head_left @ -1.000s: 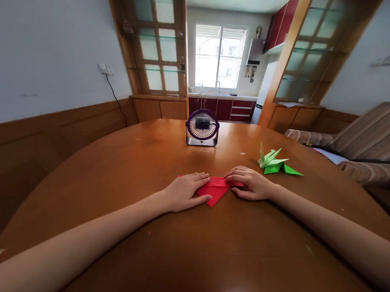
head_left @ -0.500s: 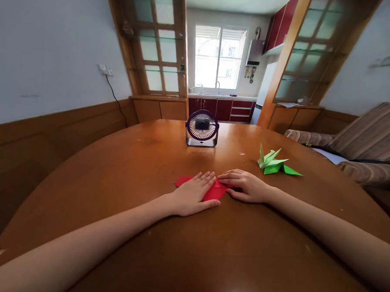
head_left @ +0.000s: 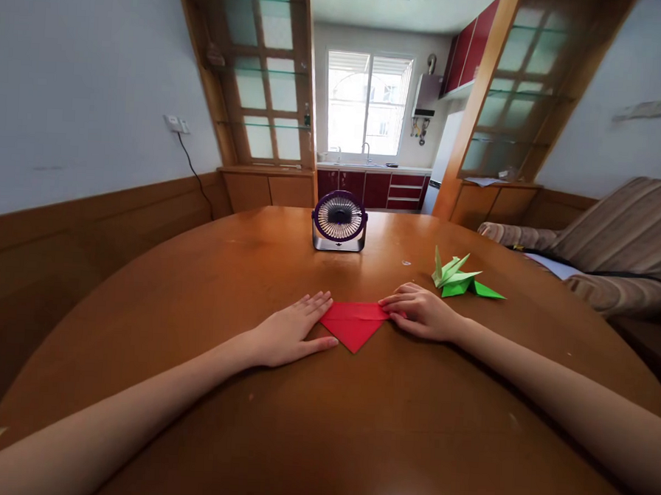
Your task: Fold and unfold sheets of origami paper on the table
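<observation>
We are pressing the red folded paper (head_left: 354, 323) flat on the table (head_left: 195, 285): left hand (head_left: 290, 332) open, palm down at its left corner, right hand (head_left: 421, 311) pinning its right corner with loosely curled fingertips. Uneven pressure risks the paper sliding and the crease skewing.

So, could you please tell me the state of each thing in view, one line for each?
Red paper: folded into a triangle, flat on the table, point toward the person.
Left hand: open, flat, at the paper's left edge.
Right hand: fingers curled, pressing the paper's right corner.
Green paper figure: folded, standing apart from both hands.
Small fan: upright; whether it runs cannot be told.
</observation>
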Demonstrator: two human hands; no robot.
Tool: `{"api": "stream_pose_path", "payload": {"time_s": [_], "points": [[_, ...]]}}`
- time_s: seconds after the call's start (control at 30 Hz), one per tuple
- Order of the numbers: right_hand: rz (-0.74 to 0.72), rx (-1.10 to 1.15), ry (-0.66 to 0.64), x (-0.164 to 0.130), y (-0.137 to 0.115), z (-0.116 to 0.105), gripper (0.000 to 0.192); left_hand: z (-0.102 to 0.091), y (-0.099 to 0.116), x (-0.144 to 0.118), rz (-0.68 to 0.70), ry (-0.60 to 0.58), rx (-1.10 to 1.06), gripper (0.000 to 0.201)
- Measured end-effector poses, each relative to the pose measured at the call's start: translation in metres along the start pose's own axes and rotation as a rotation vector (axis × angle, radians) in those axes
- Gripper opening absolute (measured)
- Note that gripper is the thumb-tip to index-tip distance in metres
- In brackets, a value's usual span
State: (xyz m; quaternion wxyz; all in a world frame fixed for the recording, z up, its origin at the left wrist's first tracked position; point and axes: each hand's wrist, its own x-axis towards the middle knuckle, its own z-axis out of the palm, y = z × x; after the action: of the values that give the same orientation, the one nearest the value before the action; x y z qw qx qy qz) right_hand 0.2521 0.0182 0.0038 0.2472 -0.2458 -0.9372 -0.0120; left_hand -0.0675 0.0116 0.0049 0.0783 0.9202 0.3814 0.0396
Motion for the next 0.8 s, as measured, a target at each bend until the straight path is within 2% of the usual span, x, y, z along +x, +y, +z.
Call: {"api": "stream_pose_path", "payload": {"time_s": [0.23, 0.37, 0.6, 0.8], "points": [[0.049, 0.018, 0.037, -0.01, 0.009, -0.006, 0.021, -0.007, -0.018, -0.008, -0.002, 0.063, -0.057, 0.076], [0.034, 0.03, 0.039, -0.011, 0.009, -0.005, 0.019, -0.004, -0.025, -0.006, 0.037, 0.159, -0.082, 0.065], [0.011, -0.028, 0.023, -0.008, 0.005, -0.004, 0.017, 0.002, -0.026, 0.001, 0.343, 0.325, 0.03, 0.04], [0.019, -0.054, 0.011, -0.008, 0.005, -0.003, 0.019, -0.001, -0.025, 0.007, 0.511, 0.32, 0.293, 0.04]]}}
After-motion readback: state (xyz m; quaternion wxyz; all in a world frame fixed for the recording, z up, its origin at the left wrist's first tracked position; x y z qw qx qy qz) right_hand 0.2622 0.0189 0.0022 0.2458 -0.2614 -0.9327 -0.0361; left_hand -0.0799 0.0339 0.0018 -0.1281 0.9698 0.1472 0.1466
